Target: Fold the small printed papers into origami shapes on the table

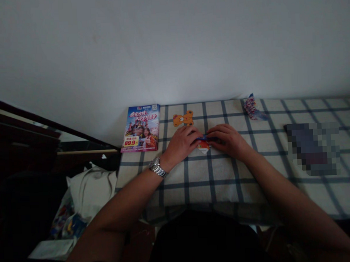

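Note:
My left hand [181, 143] and my right hand [226, 139] meet at the middle of the checked tablecloth [211, 175], fingers curled and pressed down on a small folded piece of coloured paper [204, 145]. The paper shows red, white and blue between the fingertips; most of it is hidden under my fingers. A metal watch [157, 167] sits on my left wrist. An orange bear-shaped cutout [183, 119] lies just beyond my left hand.
A colourful flyer [140, 128] lies at the table's far left corner. A crumpled piece of printed paper [251, 107] sits at the back near the wall. A blurred dark object [313, 148] lies to the right. White bags and clutter [87, 192] are on the floor at left.

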Available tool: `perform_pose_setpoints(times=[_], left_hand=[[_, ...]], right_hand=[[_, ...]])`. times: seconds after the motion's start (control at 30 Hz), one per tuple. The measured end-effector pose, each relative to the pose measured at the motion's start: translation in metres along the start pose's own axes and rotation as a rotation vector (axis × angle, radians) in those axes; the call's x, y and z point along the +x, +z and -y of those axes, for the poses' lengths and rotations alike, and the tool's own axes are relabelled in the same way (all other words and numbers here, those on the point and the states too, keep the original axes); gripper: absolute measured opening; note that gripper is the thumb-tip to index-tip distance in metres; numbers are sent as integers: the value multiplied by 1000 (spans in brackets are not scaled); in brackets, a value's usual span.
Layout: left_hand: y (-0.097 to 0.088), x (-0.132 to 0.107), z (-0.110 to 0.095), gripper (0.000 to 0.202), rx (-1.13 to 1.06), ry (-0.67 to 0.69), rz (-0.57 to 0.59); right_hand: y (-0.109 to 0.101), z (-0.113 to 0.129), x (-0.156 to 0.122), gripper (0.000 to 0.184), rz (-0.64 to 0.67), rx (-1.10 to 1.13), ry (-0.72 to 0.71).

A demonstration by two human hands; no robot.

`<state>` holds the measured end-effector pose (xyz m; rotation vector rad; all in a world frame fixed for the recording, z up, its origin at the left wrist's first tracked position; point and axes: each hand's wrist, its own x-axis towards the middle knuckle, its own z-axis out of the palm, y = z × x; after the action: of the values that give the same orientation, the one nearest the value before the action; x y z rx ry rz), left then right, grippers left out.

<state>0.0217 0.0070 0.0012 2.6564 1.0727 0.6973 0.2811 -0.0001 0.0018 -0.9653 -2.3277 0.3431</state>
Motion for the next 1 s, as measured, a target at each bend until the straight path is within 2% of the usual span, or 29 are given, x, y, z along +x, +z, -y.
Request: perform_pose_setpoints(times=[0.23, 0.4, 0.77, 1.0], left_hand=[[-2, -1, 2, 31, -18, 21, 39], [-3, -2, 2, 28, -4, 34, 47], [-6, -2, 4, 23, 70, 2, -52], [-6, -5, -2, 25, 14, -27, 6]], right_hand=[[3, -6, -1, 17, 28, -5, -25], [4, -6, -2, 16, 20, -17, -33], [-1, 5, -4, 21, 33, 24, -18], [0, 5, -5, 21, 39, 20, -12]])
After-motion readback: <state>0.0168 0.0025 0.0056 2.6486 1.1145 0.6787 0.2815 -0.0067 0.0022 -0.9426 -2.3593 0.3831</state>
